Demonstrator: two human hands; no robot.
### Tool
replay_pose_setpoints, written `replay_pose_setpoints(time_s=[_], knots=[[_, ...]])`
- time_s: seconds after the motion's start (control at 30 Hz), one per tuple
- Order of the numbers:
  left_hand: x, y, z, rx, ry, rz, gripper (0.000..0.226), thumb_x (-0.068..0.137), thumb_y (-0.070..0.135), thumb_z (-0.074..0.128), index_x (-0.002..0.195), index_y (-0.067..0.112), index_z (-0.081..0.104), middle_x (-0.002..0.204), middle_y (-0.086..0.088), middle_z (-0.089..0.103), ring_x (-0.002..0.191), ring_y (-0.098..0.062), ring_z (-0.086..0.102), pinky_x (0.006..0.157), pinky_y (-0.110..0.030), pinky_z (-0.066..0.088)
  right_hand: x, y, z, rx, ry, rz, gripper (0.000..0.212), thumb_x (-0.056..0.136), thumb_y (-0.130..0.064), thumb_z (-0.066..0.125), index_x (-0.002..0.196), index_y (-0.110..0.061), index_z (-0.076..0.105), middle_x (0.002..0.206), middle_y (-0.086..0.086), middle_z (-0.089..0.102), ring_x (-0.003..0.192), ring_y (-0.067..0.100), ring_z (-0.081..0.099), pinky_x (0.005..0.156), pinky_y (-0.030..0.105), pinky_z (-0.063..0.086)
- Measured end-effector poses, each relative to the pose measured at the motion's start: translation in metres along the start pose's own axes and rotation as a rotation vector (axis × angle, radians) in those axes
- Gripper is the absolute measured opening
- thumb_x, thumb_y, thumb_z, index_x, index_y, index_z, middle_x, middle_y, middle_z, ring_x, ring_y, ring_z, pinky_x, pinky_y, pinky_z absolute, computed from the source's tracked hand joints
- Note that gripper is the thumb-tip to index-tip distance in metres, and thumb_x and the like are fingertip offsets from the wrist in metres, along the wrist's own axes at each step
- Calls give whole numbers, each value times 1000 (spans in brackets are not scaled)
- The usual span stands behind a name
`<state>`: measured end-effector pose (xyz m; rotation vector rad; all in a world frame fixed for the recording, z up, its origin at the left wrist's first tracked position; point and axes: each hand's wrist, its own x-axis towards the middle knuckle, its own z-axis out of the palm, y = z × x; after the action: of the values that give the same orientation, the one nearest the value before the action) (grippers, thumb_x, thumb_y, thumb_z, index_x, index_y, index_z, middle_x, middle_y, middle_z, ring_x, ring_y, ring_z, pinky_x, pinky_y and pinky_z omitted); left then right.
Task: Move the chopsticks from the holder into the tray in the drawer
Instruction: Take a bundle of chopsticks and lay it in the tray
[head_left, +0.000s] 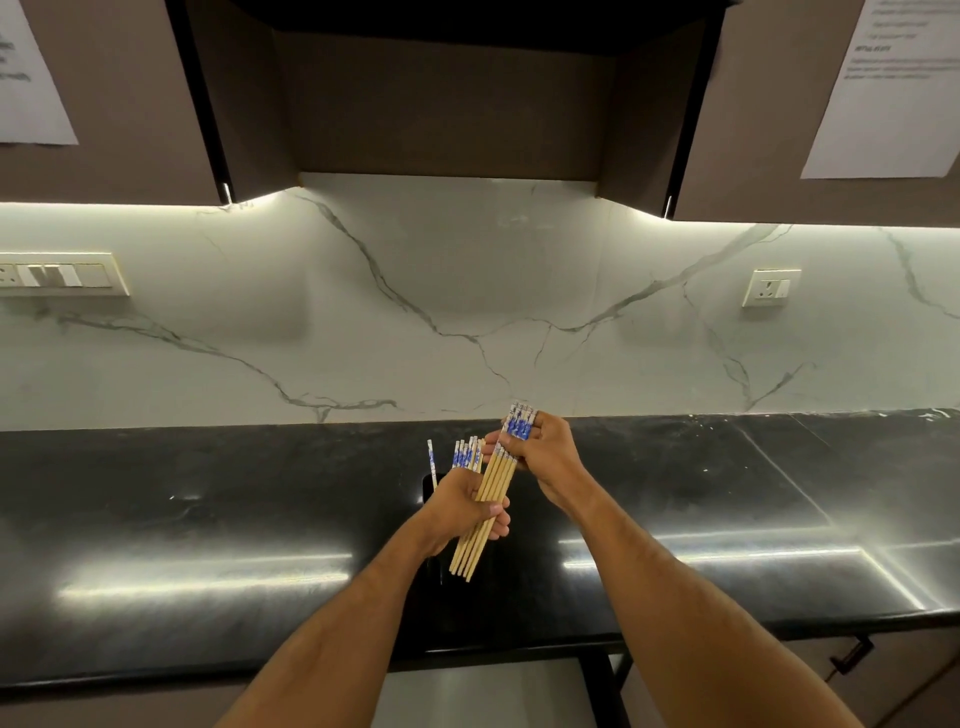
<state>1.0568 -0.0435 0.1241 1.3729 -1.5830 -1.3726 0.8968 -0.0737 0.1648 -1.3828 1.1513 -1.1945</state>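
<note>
Both hands work above the black counter (208, 519), whose top lies bare to either side of the holder (432, 486), out to its front edge. The right hand (540, 457) has its grip clamped on a bundle of chopsticks (493, 483), tips slanting down across the left hand (462, 509), whose grip is clamped on a second bundle (466, 457). One chopstick (431, 462) stands in the holder, behind the left hand. Papers (883, 88) on the cabinets above carry print too blurred to read.

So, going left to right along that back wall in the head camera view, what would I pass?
Switch panel → lone chopstick standing in the dark holder → left hand → bundle of chopsticks → right hand → wall socket.
</note>
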Motion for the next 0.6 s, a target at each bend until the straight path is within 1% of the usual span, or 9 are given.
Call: replay_pose_setpoints(time_s=[0.07, 0.1, 0.17, 0.2, 0.27, 0.33, 0.37, 0.47, 0.6], knots=[[0, 2, -3, 133, 60, 8, 10, 96, 3, 61, 103, 3, 68, 91, -14, 77, 84, -22, 78, 79, -36, 64, -1, 3, -4, 30, 0, 27, 31, 93, -5, 67, 123, -1, 57, 103, 13, 76, 93, 25, 76, 89, 47, 60], [0, 2, -5, 210, 80, 4, 9, 96, 3, 61, 102, 5, 67, 92, -14, 76, 83, -21, 77, 79, -36, 64, -1, 4, -7, 6, 23, 32, 46, 90, -7, 71, 132, -2, 52, 110, 11, 74, 98, 23, 74, 93, 45, 59], [-2, 4, -8, 396, 103, -24, 5, 95, 5, 62, 97, 9, 63, 94, -12, 72, 78, -18, 74, 74, -31, 64, -3, 6, -12, -180, 140, -46, 73, 85, -16, 79, 146, -9, 40, 130, 2, 61, 115, 17, 62, 102, 38, 51], [-3, 5, -11, 556, 115, -31, 6, 94, 7, 64, 93, 12, 61, 96, -10, 71, 75, -15, 70, 71, -27, 62, -5, 7, -15, -307, 191, -129, 78, 84, -20, 80, 149, -12, 38, 137, 0, 54, 123, 15, 55, 106, 35, 47], [-8, 8, -15, 896, 115, -29, 5, 95, 11, 63, 97, 14, 60, 104, -10, 69, 75, -12, 63, 70, -25, 56, -10, 5, -20, -585, 164, -320, 71, 88, -26, 77, 149, -17, 41, 146, -1, 50, 132, 14, 46, 111, 35, 40], [-13, 7, -12, 1074, 111, -5, 17, 97, 10, 59, 113, 9, 61, 114, -12, 65, 90, -20, 64, 79, -31, 55, -19, 2, -16, -893, -59, -452, 55, 90, -29, 72, 140, -19, 52, 140, 1, 57, 130, 16, 52, 111, 38, 44], [-15, 6, -9, 1126, 119, 9, 22, 96, 8, 60, 118, 7, 61, 117, -13, 63, 99, -25, 64, 85, -35, 55, -24, 3, -11, -1047, -186, -485, 45, 90, -27, 72, 132, -18, 58, 130, 3, 64, 121, 18, 58, 106, 38, 48], [-25, 5, 4, 1246, 137, 36, 33, 92, 3, 65, 125, 6, 60, 122, -14, 63, 111, -30, 64, 97, -40, 54, -43, 10, 7, -1385, -400, -464, 22, 91, -22, 71, 111, -15, 65, 107, 7, 70, 96, 20, 67, 91, 39, 56], [-36, 6, 13, 1294, 96, 40, 33, 94, 7, 65, 126, 8, 60, 121, -13, 66, 109, -27, 66, 98, -40, 54, -61, 22, 19, -1465, -401, -350, 22, 96, -20, 65, 116, -12, 64, 108, 9, 70, 90, 20, 68, 86, 36, 57]])
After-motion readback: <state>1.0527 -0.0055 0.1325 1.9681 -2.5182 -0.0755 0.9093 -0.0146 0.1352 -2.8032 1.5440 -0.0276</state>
